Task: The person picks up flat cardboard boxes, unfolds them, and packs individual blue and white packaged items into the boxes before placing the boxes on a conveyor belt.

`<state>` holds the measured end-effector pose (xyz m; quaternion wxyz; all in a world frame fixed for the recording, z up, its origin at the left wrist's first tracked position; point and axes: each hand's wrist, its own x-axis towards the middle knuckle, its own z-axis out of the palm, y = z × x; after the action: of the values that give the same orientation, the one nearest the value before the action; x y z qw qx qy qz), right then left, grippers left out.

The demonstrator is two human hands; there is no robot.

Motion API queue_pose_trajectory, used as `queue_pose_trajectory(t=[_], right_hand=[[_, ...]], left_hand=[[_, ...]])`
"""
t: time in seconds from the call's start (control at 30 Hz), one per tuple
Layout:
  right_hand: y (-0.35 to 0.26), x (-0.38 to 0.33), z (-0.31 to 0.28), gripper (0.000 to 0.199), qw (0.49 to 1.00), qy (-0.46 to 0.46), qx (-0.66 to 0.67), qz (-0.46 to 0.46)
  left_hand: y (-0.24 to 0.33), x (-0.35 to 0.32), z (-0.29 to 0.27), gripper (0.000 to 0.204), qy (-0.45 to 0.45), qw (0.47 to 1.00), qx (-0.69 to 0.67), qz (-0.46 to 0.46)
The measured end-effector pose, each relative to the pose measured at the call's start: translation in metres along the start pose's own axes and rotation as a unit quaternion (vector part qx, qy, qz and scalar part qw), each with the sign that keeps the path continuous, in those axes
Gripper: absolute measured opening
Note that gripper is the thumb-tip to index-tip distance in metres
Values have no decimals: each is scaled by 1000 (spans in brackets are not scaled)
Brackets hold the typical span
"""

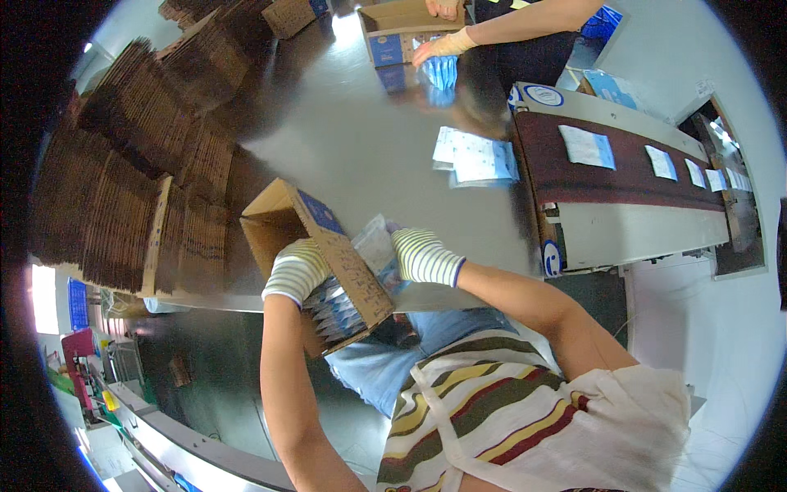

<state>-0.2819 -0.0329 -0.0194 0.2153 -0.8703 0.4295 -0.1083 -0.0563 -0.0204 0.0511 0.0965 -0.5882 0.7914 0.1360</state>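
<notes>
A brown cardboard box [348,275] with a blue printed panel stands tilted at the table's near edge, its open side facing up and left. Small blue-and-white packets [334,312] are lined up in its near end. My left hand [297,266], in a striped glove, reaches into the box beside them; its fingers are hidden inside. On the box's right side, my right hand [425,257], gloved alike, grips white and pale blue packets [375,246] close to the cardboard wall. Part of its fingers is hidden behind them.
A loose pile of packets [475,157] lies by a dark red conveyor belt [549,152] carrying single packets [589,148]. Across the metal table [328,123], another person's hand [443,47] puts packets into a box [389,37]. Stacked flat cardboard [106,197] lines the left.
</notes>
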Motion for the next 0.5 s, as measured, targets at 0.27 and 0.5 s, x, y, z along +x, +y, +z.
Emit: queue_pose_trajectory(t=[0.27,0.5], right_hand=[[43,-33,-66,36,991,53,-26,-124],[123,-4,-203,48,970,-92,-223,-21]], left_hand=[[0,11,14,36,-18,999,11,-33],[7,9,5,36,-33,999,19,-29]])
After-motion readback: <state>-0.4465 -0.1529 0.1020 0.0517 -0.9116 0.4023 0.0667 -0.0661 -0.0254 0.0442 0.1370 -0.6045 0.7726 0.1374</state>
